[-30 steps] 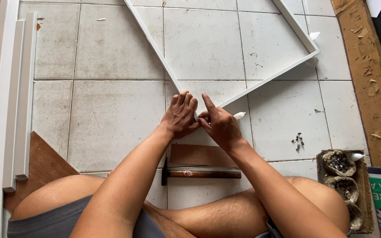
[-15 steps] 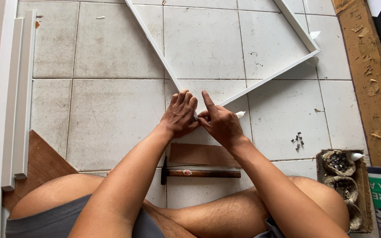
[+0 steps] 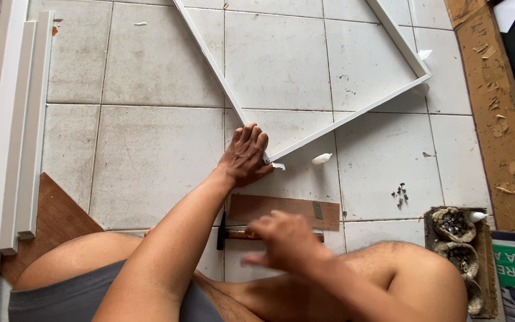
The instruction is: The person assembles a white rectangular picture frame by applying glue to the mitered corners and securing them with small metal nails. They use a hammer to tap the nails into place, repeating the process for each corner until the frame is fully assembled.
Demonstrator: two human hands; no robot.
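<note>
Tiled floor fills the view. Near bottom centre, the blurred right hand hovers over the hammer, grip unclear. Further up, the left hand presses flat on the frame corner; a careless blow could hit its fingers or shift the joint.

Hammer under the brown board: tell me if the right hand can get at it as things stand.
Probably yes: the right hand hovers, blurred, just over the hammer, nothing covers the handle, and the left hand is up at the white frame.

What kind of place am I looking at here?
Likely an informal home workshop, worked on the tiled floor: a white frame under the left hand, a hammer by the blurred right hand, and a tray of small nails.
</note>
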